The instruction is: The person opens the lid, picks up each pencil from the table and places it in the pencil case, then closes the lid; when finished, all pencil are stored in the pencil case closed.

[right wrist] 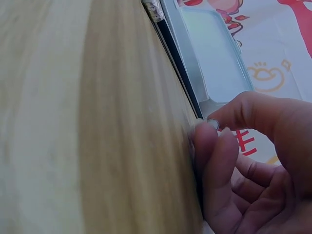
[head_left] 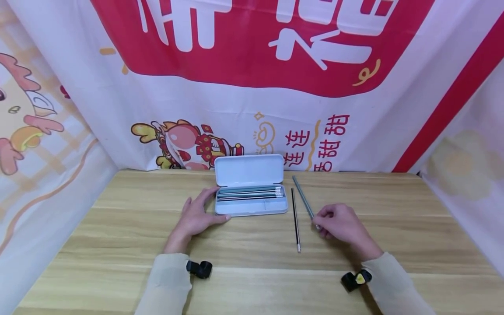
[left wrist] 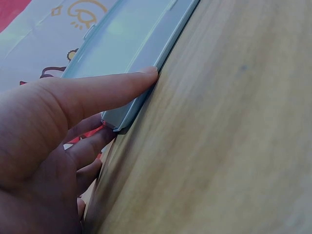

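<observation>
A light blue pencil case (head_left: pixel 252 209) lies with its lid up on the table, several pencils (head_left: pixel 248 192) side by side in its rear part. My left hand (head_left: pixel 198 217) holds the case's left end, thumb along the front edge and fingers at the far side. To the right of the case, my right hand (head_left: pixel 339 222) pinches the near end of a grey-green pencil (head_left: pixel 302 194) between thumb and fingers. Only that pencil's round end shows in the right wrist view. A dark pencil (head_left: pixel 295 221) with a metal-banded end lies between the case and my right hand.
The wooden table (head_left: pixel 256 284) ends at a printed cloth backdrop (head_left: pixel 252 100) just behind the open lid. More printed cloth hangs at the left and right sides. Each wrist wears a small black camera.
</observation>
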Demonstrator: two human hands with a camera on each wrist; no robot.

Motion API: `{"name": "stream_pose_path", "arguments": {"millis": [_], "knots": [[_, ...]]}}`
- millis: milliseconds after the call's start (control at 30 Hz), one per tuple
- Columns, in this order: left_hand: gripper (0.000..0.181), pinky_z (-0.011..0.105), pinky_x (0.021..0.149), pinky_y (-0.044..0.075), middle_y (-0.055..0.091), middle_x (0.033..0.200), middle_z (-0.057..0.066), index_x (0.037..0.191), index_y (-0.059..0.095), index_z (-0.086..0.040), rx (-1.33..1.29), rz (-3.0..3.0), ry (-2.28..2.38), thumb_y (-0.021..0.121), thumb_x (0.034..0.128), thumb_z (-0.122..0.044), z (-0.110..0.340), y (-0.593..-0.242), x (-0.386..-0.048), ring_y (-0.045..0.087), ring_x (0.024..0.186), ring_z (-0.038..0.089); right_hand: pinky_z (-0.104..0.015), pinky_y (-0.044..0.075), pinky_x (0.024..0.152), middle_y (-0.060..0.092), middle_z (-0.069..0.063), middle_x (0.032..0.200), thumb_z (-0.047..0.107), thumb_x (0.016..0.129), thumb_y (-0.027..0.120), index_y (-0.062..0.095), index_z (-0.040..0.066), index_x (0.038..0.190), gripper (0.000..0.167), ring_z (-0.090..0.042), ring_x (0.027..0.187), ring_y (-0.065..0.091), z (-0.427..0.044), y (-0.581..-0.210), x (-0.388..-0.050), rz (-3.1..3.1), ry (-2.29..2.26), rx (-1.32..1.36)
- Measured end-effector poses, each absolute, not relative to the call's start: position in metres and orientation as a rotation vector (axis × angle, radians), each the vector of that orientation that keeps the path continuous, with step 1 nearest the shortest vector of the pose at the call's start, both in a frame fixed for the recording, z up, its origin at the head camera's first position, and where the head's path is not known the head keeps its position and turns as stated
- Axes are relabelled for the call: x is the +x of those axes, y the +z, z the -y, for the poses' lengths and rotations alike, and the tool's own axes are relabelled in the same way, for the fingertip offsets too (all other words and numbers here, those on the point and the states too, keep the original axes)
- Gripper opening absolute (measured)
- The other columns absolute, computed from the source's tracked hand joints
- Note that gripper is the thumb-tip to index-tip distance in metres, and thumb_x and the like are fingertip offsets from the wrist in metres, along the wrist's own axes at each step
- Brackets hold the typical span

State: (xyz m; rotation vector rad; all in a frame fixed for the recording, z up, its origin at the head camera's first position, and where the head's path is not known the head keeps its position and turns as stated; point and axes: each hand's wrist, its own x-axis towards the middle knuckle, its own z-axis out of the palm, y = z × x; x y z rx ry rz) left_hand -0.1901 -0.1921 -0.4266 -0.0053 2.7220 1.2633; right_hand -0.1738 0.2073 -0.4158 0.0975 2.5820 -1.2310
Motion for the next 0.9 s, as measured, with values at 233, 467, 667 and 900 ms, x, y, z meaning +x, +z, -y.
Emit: {"name": "stream_pose_path", "arguments": {"millis": [233, 467, 667, 900], "knots": [[0.093, 0.061, 0.136, -0.014, 0.033, 0.177, 0.012, 0.164, 0.043, -0.024, -0.006, -2.727, 1.257, 0.092, 0.0859, -0.038, 0.193, -0.428, -0.191, 0.016, 0.168, 0.041, -0.03, 0.067, 0.066, 0.076, -0.012, 0.09, 0.014, 0.098, 0.07, 0.072, -0.006, 0.112, 0.024, -0.018, 0.074, 0.074, -0.215, -0.42, -0.177, -2.451, -1.454, 0.059], [0.093, 0.06, 0.136, -0.015, 0.033, 0.177, 0.012, 0.165, 0.043, -0.024, -0.006, -2.725, 1.262, 0.092, 0.0856, -0.037, 0.192, -0.428, -0.192, 0.018, 0.168, 0.041, -0.029, 0.067, 0.068, 0.077, -0.012, 0.094, 0.014, 0.102, 0.068, 0.07, -0.009, 0.119, 0.029, -0.018, 0.078, 0.074, -0.221, -0.416, -0.177, -2.366, -1.56, 0.07], [0.094, 0.061, 0.136, -0.015, 0.033, 0.177, 0.012, 0.165, 0.043, -0.024, -0.004, -2.726, 1.26, 0.092, 0.0857, -0.037, 0.192, -0.428, -0.192, 0.02, 0.167, 0.041, -0.029, 0.067, 0.073, 0.076, -0.014, 0.104, 0.019, 0.106, 0.066, 0.069, -0.005, 0.125, 0.031, -0.02, 0.086, 0.073, -0.223, -0.406, -0.177, -2.352, -1.581, 0.106], [0.093, 0.062, 0.136, -0.014, 0.037, 0.175, 0.012, 0.164, 0.044, -0.023, 0.01, -2.734, 1.264, 0.092, 0.0854, -0.037, 0.193, -0.428, -0.191, 0.022, 0.167, 0.041, -0.029, 0.067, 0.075, 0.075, -0.014, 0.106, 0.021, 0.106, 0.066, 0.069, -0.003, 0.127, 0.031, -0.02, 0.087, 0.073, -0.223, -0.401, -0.178, -2.364, -1.572, 0.118]]}}
